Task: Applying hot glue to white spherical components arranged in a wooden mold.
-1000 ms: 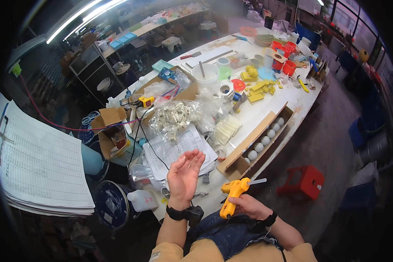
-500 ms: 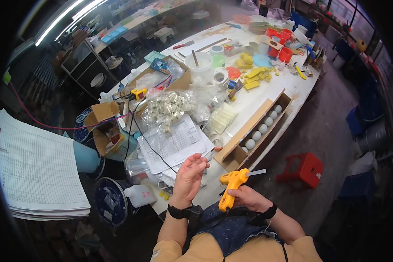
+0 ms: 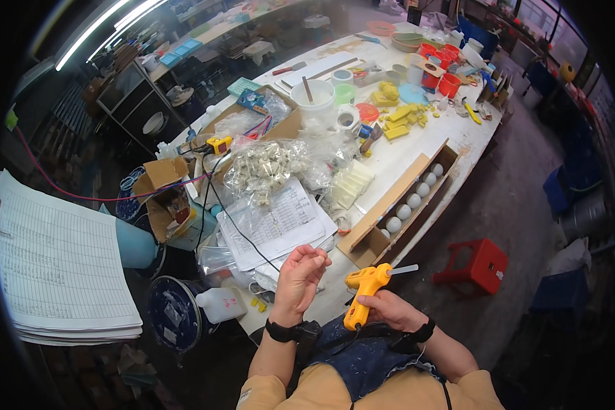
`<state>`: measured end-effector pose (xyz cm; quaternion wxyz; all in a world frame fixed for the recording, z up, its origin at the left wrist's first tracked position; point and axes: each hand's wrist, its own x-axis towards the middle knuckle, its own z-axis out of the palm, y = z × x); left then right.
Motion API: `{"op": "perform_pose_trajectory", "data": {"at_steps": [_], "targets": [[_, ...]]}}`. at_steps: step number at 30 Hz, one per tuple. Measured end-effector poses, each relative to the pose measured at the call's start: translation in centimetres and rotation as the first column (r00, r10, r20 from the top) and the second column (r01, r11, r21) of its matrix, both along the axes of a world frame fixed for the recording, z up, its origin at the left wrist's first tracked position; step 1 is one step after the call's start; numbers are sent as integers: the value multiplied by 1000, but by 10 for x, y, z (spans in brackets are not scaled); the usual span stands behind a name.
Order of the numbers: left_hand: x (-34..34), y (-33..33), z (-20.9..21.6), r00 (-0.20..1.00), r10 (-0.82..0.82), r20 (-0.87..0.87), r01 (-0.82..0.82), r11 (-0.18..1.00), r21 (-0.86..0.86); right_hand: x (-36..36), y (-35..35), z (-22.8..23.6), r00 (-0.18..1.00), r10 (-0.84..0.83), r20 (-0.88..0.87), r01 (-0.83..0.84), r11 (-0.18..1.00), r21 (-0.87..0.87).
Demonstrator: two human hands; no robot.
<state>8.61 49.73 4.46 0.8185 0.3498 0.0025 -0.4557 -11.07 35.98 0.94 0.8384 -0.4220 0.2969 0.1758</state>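
Note:
My right hand (image 3: pixel 394 311) is wrapped round the handle of a yellow hot glue gun (image 3: pixel 369 281). A whitish glue stick (image 3: pixel 404 269) pokes out of the gun's back end, toward the right. To the left, my left hand (image 3: pixel 298 283) is raised in front of the table edge with its fingers curled and the tips pinched together. Whatever those fingertips may hold is too small to make out. Just beyond the hands, a long cardboard box (image 3: pixel 365 247) holds a row of several whitish balls (image 3: pixel 404 212). Printed sheets (image 3: pixel 272 229) lie past my left hand.
A bag of small pale pieces (image 3: pixel 270 167), a white bucket (image 3: pixel 313 102) and yellow blocks (image 3: pixel 398 132) crowd the white table (image 3: pixel 430 130). A black cord (image 3: pixel 238 229) crosses the sheets. A red stool (image 3: pixel 473 266) stands at right, a white jug (image 3: pixel 220 305) at left.
Hardly anything differs. My left hand has moved very slightly, its fingers still pinched, and the whole view has shifted a little. The glue gun stays in my right hand.

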Motion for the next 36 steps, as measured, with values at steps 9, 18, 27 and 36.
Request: {"op": "perform_pose_trajectory", "data": {"at_steps": [9,18,27,36], "targets": [[-1,1,1,1000,-6,-5,6,1000,0,0,0,2,1000,-3,1,3,1000,-1],[-3,1,1,1000,3,0,-3,1000,23,-1,1,-1,1000,-17,11,17,1000,-2],[-11,7,3,989,91,115,-104,989,107,1,1,-1,1000,5,28,-4,1000,-2],[-27,27,3,954,209,215,-257,940,226,10,-8,9,994,105,30,-104,995,-5]]}}
